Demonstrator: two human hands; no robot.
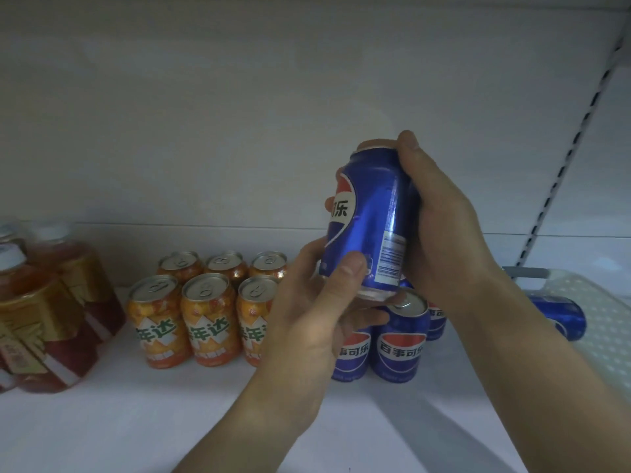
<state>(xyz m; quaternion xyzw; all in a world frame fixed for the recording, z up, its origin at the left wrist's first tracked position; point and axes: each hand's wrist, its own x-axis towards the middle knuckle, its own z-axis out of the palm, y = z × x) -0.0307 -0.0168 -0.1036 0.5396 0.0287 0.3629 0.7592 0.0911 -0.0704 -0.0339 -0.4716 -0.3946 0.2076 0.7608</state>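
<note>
Both hands hold one blue cola can (370,216) upright in the air above a white shelf (136,421). The right hand (444,220) wraps its side and top; the left hand (317,302) grips its base, fingers curled. More blue cans (403,339) stand directly below, apparently not touching it.

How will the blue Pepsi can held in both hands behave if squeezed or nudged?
Likely stiff: the Pepsi can shows no dents under the left hand or right hand. Probably slick, given its glossy sheen. Round-bodied, it would likely roll if laid down, like the second can lying sideways in the white basket.
</note>
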